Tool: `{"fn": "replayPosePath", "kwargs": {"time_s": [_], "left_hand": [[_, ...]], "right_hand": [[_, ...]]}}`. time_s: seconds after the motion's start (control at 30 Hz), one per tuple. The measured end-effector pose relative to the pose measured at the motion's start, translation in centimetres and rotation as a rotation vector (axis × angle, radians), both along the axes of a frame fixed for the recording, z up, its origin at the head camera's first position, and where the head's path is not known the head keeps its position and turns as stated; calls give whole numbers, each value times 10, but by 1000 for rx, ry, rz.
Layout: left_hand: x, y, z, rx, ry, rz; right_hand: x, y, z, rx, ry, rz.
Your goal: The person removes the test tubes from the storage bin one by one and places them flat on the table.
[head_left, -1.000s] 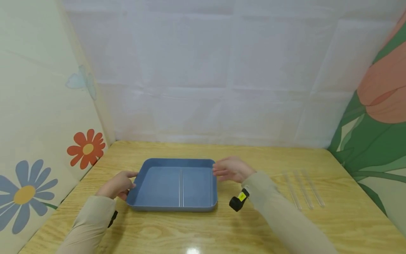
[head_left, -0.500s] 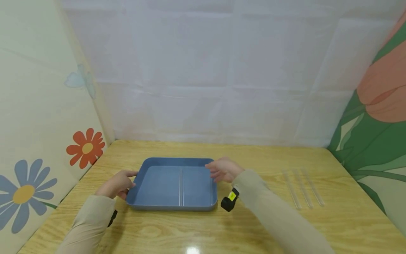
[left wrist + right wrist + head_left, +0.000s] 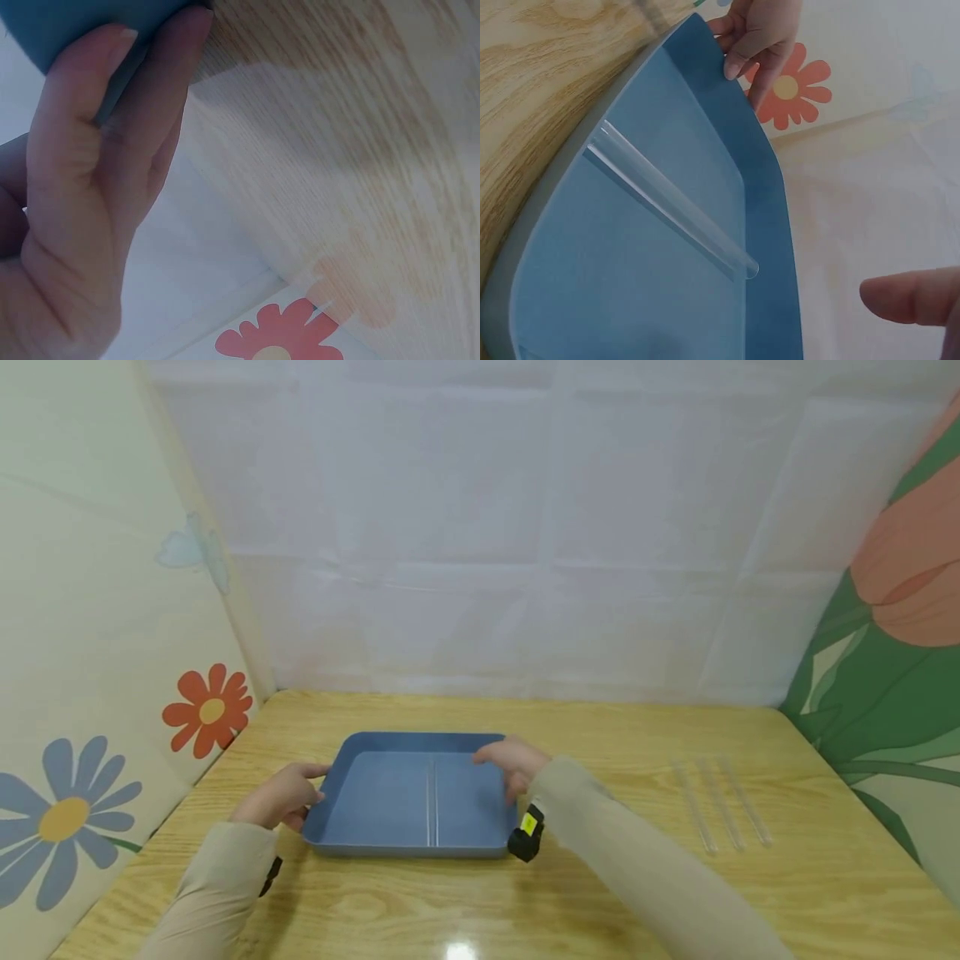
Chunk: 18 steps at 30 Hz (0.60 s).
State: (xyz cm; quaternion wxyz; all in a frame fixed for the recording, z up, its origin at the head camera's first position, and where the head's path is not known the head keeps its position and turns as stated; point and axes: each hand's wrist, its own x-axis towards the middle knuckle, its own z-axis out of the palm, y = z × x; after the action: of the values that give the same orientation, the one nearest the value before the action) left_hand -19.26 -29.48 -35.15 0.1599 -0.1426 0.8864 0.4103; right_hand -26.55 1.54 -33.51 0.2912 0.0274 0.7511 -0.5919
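Note:
A shallow blue tray (image 3: 382, 793) sits on the wooden table. One clear tube (image 3: 675, 199) lies across the tray's floor, roughly parallel to its short sides. At the tray's left wall my left hand (image 3: 281, 797) grips the rim, thumb on the inner face and other fingers outside, as the right wrist view also shows. My right hand (image 3: 513, 764) is over the tray's right wall, one finger extended toward the middle. Only one straight finger (image 3: 911, 295) of it shows in the right wrist view, with nothing against it; its other fingers are hidden there.
Several clear tubes (image 3: 717, 806) lie side by side on the table to the right of my right forearm. A white sheet (image 3: 495, 543) hangs behind the table (image 3: 615, 727). Flower-patterned panels (image 3: 75, 635) stand at both sides.
My right hand has moved left, from beside the tray's right wall to over it, and its fingers have bent downward somewhat. The left hand and the tray have stayed in place.

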Motion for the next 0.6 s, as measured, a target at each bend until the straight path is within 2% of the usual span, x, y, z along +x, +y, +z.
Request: {"fn": "replayPosePath", "kwargs": {"time_s": [0.23, 0.37, 0.6], "left_hand": [[0, -1, 0, 24, 11, -8], [-1, -1, 0, 47, 20, -20], [1, -3, -1, 96, 7, -10]], "right_hand": [[-4, -4, -1, 12, -33, -17], [-3, -7, -1, 22, -24, -16], [1, -14, -5, 108, 23, 0]]}}
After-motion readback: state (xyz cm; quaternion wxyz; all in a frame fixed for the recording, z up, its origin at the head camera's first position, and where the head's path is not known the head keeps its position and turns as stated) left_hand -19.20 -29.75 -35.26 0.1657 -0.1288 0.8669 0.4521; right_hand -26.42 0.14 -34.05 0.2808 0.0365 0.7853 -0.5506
